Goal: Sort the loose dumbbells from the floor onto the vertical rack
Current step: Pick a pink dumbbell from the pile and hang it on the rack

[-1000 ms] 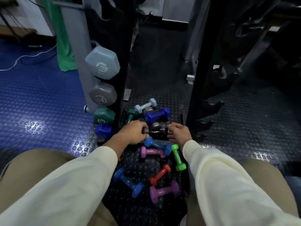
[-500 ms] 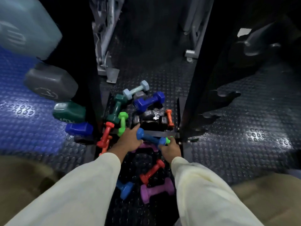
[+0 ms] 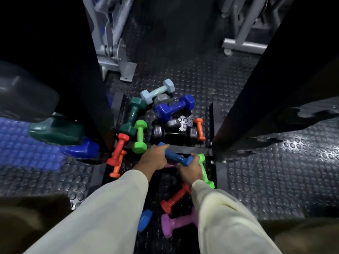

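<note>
Several loose coloured dumbbells lie on the black rack base (image 3: 210,116) between two black rack uprights (image 3: 86,79). My left hand (image 3: 153,159) grips the left head of a blue dumbbell (image 3: 177,156), and my right hand (image 3: 189,170) grips its right head. The dumbbell lies slanted just in front of the base's cross bar. A bright green dumbbell (image 3: 206,173) touches my right hand's outer side. A purple one is mostly hidden under my hands. On the rack's left side hang a grey dumbbell (image 3: 23,96), a dark green one (image 3: 55,132) and a blue one (image 3: 82,147).
Beyond my hands lie a black dumbbell (image 3: 174,134), a royal blue one (image 3: 174,107), a light blue one (image 3: 157,91), a dark green one (image 3: 133,114), a green one (image 3: 140,133) and red and orange ones. A red one (image 3: 174,198), a purple one (image 3: 178,222) and a blue one (image 3: 145,219) lie between my sleeves. Grey machine frames (image 3: 113,57) stand behind.
Both hands left the black dumbbell and came back onto the blue one. My head has dropped closer to the pile, and the rack uprights now fill both sides.
</note>
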The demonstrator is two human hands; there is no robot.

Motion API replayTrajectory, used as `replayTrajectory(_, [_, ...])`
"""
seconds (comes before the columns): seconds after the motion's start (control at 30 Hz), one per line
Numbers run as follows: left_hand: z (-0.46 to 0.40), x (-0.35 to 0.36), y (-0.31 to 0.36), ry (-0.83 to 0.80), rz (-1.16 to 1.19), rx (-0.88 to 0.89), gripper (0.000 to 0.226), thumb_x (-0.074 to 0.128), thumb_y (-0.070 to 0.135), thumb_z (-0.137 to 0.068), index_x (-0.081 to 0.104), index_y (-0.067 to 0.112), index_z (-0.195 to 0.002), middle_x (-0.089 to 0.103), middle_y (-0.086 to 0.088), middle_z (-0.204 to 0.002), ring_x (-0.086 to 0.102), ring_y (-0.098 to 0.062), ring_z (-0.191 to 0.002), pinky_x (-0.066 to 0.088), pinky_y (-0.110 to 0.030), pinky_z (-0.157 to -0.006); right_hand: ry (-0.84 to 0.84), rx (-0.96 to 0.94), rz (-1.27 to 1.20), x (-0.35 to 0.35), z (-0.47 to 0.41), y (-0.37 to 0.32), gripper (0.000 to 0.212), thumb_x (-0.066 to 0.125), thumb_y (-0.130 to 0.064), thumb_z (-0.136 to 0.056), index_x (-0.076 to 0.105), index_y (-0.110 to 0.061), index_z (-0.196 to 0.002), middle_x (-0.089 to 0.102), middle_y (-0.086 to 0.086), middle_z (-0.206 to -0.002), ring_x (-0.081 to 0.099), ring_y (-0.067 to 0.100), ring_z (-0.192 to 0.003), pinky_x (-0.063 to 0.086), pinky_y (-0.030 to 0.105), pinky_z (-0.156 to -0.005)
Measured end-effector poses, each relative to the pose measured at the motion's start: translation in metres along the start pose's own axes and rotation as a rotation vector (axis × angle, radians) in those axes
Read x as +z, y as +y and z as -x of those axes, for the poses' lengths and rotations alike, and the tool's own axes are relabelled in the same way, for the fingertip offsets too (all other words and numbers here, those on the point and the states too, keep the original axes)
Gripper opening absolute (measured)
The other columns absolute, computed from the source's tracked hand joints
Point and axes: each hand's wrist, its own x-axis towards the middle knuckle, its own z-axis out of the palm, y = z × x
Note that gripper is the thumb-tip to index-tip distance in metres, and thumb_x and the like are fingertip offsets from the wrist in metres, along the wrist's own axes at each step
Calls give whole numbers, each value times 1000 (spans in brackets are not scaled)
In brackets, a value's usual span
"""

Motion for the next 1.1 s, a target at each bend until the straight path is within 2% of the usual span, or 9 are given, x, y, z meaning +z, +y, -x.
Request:
replayTrajectory(0.2, [4, -13, -9, -32, -12, 68, 64, 69, 14, -84, 58, 40, -142, 62, -4, -139, 61, -25, -124, 44, -26, -104, 13, 15, -71, -1, -6, 9, 62, 75, -38, -68, 38, -43, -117, 69, 6, -104, 71, 33, -90, 59, 47, -86])
replayTrajectory(0.4, [27, -23, -9, 86, 59, 44, 60, 75, 16, -75, 69, 42, -129, 67, 2, -128, 65, -20, -115, 48, -20, -95, 63, -2, -172, -11, 20, -6, 51, 76, -27, -86, 48, -25, -128, 65, 7, -110, 62, 29, -93, 49, 32, -86])
replayTrajectory(0.5, [46, -28, -4, 168, 166, -10, 53, 75, 11, -74, 61, 36, -119, 41, -4, -123, 58, -26, -109, 45, -21, -86, 69, -39, -173, -25, 25, -21, 51, 74, -32, -84, 59, -23, -131, 66, 5, -107, 61, 26, -94, 48, 29, -89])
replayTrajectory(0.6, [73, -38, -5, 190, 305, -71, 69, 72, 7, -72, 44, 34, -129, 38, -9, -122, 55, -31, -111, 47, -26, -90, 43, -100, -143, -39, 41, -37, 51, 77, -36, -74, 69, -27, -124, 72, 1, -106, 67, 24, -96, 54, 32, -92])
replayTrajectory(0.7, [99, -53, -17, 167, 460, -113, 92, 76, 16, -65, 41, 39, -147, 57, -9, -119, 63, -30, -105, 53, -32, -86, -4, -150, -168, -52, 64, -47, 57, 77, -37, -62, 72, -27, -118, 74, -1, -98, 73, 22, -83, 62, 32, -78])
replayTrajectory(0.77, [118, -60, -24, 177, 539, -140, 68, 78, 23, -56, 63, 30, -121, 71, -5, -106, 69, -25, -94, 59, -37, -82, -44, -201, -206, -61, 85, -52, 47, 81, -28, -69, 69, -27, -115, 72, -2, -96, 72, 18, -73, 61, 26, -60])
replayTrajectory(0.83, [143, -69, -23, 150, 717, -141, 51, 78, 14, -59, 67, 24, -107, 73, -5, -100, 69, -21, -84, 61, -38, -79, -75, -248, -241, -65, 103, -52, 45, 82, -19, -76, 67, -24, -118, 71, 1, -99, 68, 12, -72, 56, 21, -51])
replayTrajectory(1.0, [205, -107, -10, 173, 870, -135, 41, 71, -6, -71, 64, 13, -107, 64, -11, -96, 65, -24, -81, 62, -35, -64, -136, -329, -355, -71, 142, -57, 58, 78, -32, -49, 73, -22, -105, 76, 10, -92, 71, 31, -71, 61, 54, -60])
replayTrajectory(1.1, [230, -130, -12, 277, 797, -88, 49, 75, 8, -55, 65, 22, -100, 69, -8, -98, 67, -19, -79, 63, -36, -68, -177, -400, -421, -81, 174, -75, 42, 80, -11, -65, 70, -22, -104, 73, 15, -97, 64, 25, -63, 54, 36, -51])
